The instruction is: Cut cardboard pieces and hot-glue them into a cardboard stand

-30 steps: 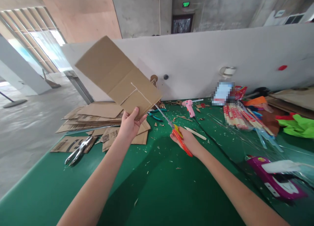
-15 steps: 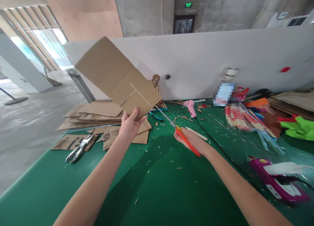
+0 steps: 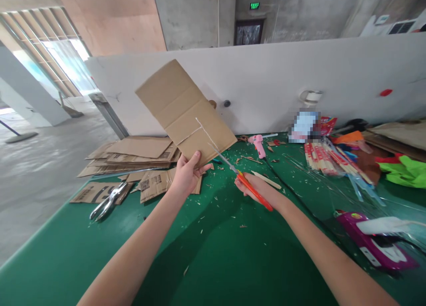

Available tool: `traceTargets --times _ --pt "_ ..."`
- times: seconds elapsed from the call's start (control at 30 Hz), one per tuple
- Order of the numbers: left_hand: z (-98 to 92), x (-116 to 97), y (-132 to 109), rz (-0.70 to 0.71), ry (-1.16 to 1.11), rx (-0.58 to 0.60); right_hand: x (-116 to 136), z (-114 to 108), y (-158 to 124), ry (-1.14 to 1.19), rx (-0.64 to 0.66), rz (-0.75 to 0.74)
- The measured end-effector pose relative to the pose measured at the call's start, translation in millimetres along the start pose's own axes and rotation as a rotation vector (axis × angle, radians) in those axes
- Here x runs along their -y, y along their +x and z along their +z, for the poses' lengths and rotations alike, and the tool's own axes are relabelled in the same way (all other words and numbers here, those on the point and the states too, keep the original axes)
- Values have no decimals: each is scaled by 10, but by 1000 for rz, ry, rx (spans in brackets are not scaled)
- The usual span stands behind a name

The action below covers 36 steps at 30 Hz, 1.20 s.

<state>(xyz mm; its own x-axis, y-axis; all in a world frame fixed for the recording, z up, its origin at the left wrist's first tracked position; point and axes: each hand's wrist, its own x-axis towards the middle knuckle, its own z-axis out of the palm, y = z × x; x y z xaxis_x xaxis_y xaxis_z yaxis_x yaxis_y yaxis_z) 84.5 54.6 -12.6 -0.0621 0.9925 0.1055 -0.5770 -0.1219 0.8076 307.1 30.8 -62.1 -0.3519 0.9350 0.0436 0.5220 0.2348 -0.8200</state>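
Observation:
A brown cardboard sheet (image 3: 186,104) is tilted up in the air, its lower edge pinched by my left hand (image 3: 188,175) with the thumb in front. Two pale scored or cut lines meet on its lower half. My right hand (image 3: 254,186) grips orange-handled scissors (image 3: 254,190). Their blades point up and left, and the tips overlap the sheet's lower right part near the long pale line. Whether the blades are around the edge or in front of it, I cannot tell. Below the sheet lie cut cardboard pieces (image 3: 155,186).
A pink glue gun (image 3: 258,145) with a black cord lies behind my right hand. Silver pliers (image 3: 108,202) and stacked cardboard (image 3: 133,147) are at left. Bundled sticks (image 3: 319,158), a purple device (image 3: 376,241) and green cloth (image 3: 404,173) are at right. Scraps litter the green table (image 3: 226,261).
My left hand has moved right and slightly down with the cardboard sheet, bringing it over the scissor tips. The right hand and scissors stay almost in place.

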Motion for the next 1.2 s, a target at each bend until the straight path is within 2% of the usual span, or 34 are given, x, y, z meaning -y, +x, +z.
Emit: traceTargets --times 0.17,0.43,0.77,0.9,1.2 --pt "-7 -38 15 -6 -53 -74 39 -29 -36 -66 2 -26" --pt "-5 -9 -9 -1 4 -14 9 2 -8 -63 -64 -17" --pt "16 9 -43 40 8 35 192 -9 -35 14 -55 119" --pt "22 27 -49 42 10 36 187 -14 -59 36 -60 88" --pt "15 43 -71 61 31 48 110 -31 -50 -87 -106 85"
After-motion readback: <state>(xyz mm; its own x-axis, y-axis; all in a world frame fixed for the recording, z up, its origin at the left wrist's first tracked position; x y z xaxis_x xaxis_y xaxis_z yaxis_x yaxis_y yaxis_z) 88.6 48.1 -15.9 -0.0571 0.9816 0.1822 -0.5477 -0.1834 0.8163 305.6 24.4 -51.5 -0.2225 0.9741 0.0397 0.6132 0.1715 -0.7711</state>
